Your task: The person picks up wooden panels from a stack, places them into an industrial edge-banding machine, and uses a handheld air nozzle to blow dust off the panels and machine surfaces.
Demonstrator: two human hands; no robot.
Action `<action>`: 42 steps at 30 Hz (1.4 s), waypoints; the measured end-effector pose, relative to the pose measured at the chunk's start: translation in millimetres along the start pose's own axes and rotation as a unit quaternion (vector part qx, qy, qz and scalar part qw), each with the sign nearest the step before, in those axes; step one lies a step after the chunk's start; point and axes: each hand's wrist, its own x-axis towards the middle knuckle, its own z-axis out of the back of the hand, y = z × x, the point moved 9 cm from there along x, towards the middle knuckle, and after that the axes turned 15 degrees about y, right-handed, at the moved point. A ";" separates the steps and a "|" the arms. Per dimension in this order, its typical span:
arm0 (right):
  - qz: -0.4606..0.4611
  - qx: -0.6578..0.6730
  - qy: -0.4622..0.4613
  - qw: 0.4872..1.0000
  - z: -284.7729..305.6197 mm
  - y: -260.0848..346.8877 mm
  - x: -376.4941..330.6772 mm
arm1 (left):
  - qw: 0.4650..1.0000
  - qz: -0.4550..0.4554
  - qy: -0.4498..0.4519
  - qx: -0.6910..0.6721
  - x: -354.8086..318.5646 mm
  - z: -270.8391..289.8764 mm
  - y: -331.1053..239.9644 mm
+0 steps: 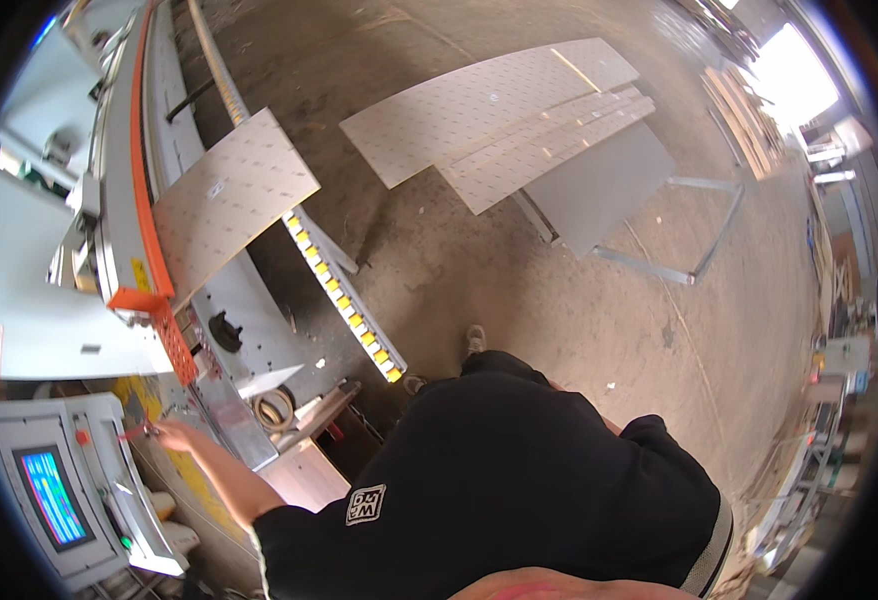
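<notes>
My left hand reaches out to the left, its fingers closed around a thin red object, too small to name. Close by stands a grey control console with a lit colour screen. My right hand is hidden by my black shirt. A patterned beige board lies with its left edge at the long orange-edged machine and its right side over a support rail with yellow rollers.
Patterned boards and a plain grey panel lie low on the right, beside a metal frame. Rolls of tape sit at the machine's near end. Planks lean at the far right.
</notes>
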 end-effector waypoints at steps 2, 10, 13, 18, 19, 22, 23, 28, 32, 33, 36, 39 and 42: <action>0.029 0.092 0.032 0.995 -9.9 -8.2 3.9 | 0.999 0.015 -0.034 0.019 -17.6 -13.6 27.2; 0.083 0.169 0.051 0.981 58.6 -25.7 3.9 | 0.737 -0.097 0.620 -0.249 -516.0 -226.0 -143.4; 0.076 0.075 -0.013 0.994 140.9 -45.5 -2.4 | 0.514 -0.152 0.840 -0.085 -734.0 -243.5 -184.7; 0.097 0.074 -0.121 0.985 284.4 -99.9 -46.2 | 0.203 -0.055 0.978 0.005 -962.3 -237.0 -206.3; 0.123 0.119 -0.136 0.976 306.9 -113.7 -54.7 | 0.159 -0.028 0.987 0.018 -1001.5 -233.8 -212.3; 0.177 0.200 -0.193 0.944 377.8 -110.5 -117.0 | 0.053 -0.034 0.997 0.054 -1097.2 -232.4 -230.9; 0.209 0.252 -0.227 0.917 401.1 -109.3 -140.2 | 0.016 -0.048 0.996 0.072 -1127.1 -228.6 -233.2; 0.260 0.239 -0.365 0.861 488.2 -72.6 -244.3 | -0.122 -0.037 0.984 0.125 -1259.7 -213.2 -264.1; 0.149 0.097 -0.424 0.888 545.3 -77.9 -281.4 | -0.233 -0.029 0.962 0.139 -1363.0 -213.9 -262.2; 0.148 0.083 -0.430 0.887 561.9 -96.6 -277.6 | -0.252 -0.033 0.957 0.141 -1393.1 -214.4 -266.3; -0.016 0.048 -0.323 0.945 594.9 -186.3 -264.2 | -0.293 -0.029 0.947 0.127 -1475.0 -223.1 -251.6; -0.047 0.161 -0.282 0.945 594.9 -274.9 -318.0 | -0.325 -0.005 0.936 0.132 -1562.5 -209.7 -247.2; -0.037 -0.048 -0.316 0.947 643.3 -314.9 -368.9 | -0.308 0.017 0.944 0.120 -1638.4 -214.0 -281.2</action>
